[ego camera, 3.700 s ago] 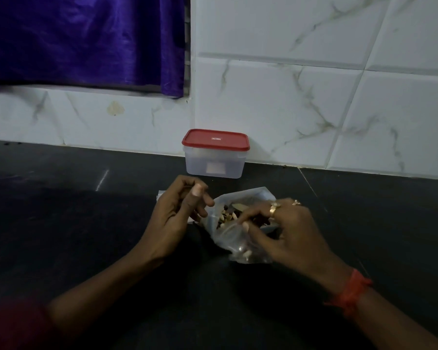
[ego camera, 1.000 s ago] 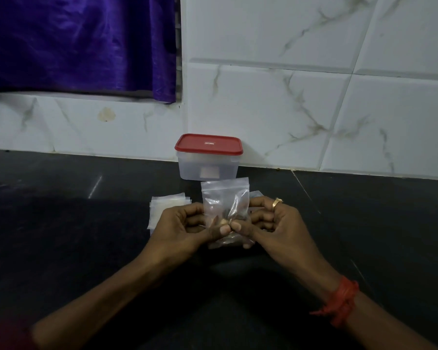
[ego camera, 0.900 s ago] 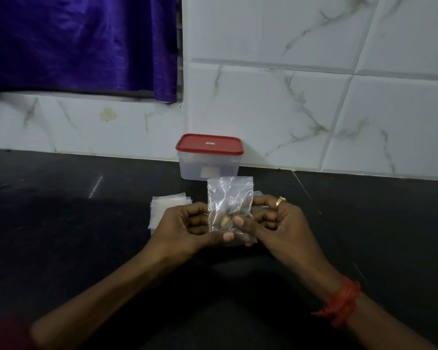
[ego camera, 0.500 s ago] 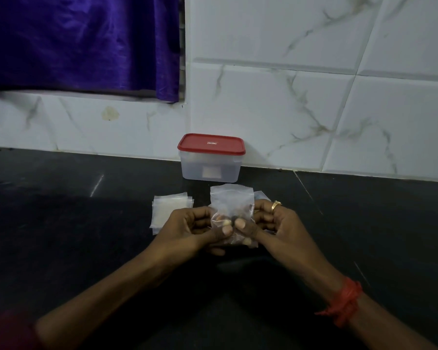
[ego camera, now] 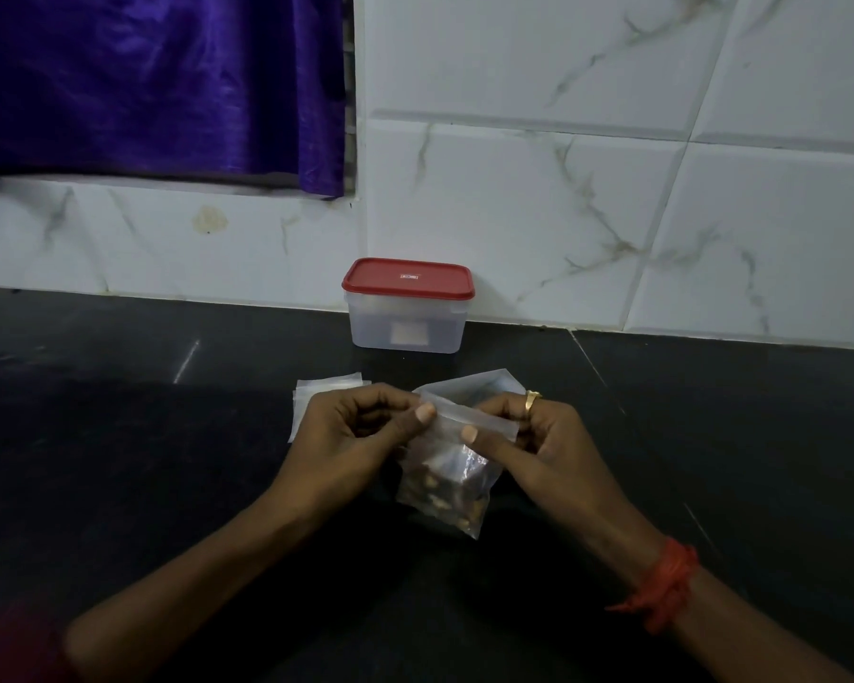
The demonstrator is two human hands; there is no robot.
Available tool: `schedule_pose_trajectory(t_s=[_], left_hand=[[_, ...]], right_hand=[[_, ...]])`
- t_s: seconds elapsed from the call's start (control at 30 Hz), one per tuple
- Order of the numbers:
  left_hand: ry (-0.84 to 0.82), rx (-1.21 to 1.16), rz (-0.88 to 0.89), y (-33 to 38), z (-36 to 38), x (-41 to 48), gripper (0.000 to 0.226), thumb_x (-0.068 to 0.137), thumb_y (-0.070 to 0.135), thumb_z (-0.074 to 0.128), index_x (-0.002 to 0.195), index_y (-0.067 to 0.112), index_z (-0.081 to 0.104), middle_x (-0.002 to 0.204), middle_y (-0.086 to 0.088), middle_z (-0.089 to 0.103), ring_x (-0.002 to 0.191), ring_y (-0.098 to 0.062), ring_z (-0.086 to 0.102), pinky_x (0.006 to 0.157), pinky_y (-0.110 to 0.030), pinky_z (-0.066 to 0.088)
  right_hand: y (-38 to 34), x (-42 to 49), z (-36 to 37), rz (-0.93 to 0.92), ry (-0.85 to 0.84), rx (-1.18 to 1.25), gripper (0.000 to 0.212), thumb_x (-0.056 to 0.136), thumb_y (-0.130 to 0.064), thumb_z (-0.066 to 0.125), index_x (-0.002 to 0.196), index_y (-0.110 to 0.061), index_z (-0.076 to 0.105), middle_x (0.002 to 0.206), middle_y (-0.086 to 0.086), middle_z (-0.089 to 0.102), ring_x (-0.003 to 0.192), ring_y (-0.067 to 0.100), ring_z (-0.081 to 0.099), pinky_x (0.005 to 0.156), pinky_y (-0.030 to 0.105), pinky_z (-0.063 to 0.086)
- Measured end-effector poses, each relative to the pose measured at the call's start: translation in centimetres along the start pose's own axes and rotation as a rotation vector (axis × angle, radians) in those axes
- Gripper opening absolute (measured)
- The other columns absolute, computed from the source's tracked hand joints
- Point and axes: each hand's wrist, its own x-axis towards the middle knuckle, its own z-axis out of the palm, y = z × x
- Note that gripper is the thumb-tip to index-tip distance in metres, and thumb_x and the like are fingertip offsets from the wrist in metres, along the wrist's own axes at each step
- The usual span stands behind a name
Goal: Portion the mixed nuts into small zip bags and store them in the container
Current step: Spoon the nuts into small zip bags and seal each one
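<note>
A small clear zip bag (ego camera: 447,488) holding mixed nuts hangs between my hands above the dark counter. My left hand (ego camera: 351,438) pinches the left end of its top strip with thumb and fingers. My right hand (ego camera: 533,443) pinches the strip further right, its thumb on the front. Behind my right hand lies the larger clear nut bag (ego camera: 469,384), mostly hidden. A stack of empty small zip bags (ego camera: 316,389) lies behind my left hand. The translucent container (ego camera: 408,327) with its red lid (ego camera: 408,278) on stands against the wall.
The black stone counter (ego camera: 119,436) spreads wide on both sides. A white marble-tiled wall (ego camera: 563,189) closes the back. A purple curtain (ego camera: 154,81) hangs at the upper left.
The small bag was held upright with my thumbs at its lower part. Now it hangs lower and my fingers have shifted up to its top strip.
</note>
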Motion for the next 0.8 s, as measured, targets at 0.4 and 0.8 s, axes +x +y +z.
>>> schedule_pose_trajectory(t_s=[0.4, 0.8], left_hand=[[0.0, -0.024, 0.104, 0.29, 0.43, -0.18, 0.014, 0.078, 0.013, 0.073, 0.09, 0.005, 0.075, 0.09, -0.005, 0.078, 0.085, -0.017, 0.075, 0.071, -0.022, 0.058], [-0.037, 0.05, 0.223, 0.63, 0.62, -0.38, 0.01, 0.079, 0.015, 0.074, 0.086, 0.009, 0.076, 0.086, -0.001, 0.077, 0.081, -0.014, 0.074, 0.072, -0.02, 0.056]], right_hand=[[-0.69, -0.32, 0.39, -0.112, 0.019, -0.026, 0.027, 0.08, -0.04, 0.072, 0.093, -0.018, 0.078, 0.091, -0.004, 0.077, 0.089, 0.013, 0.073, 0.074, 0.031, 0.06], [-0.56, -0.24, 0.49, -0.075, -0.015, 0.076, 0.021, 0.083, -0.029, 0.076, 0.093, -0.01, 0.078, 0.091, 0.008, 0.076, 0.092, 0.026, 0.072, 0.084, 0.046, 0.058]])
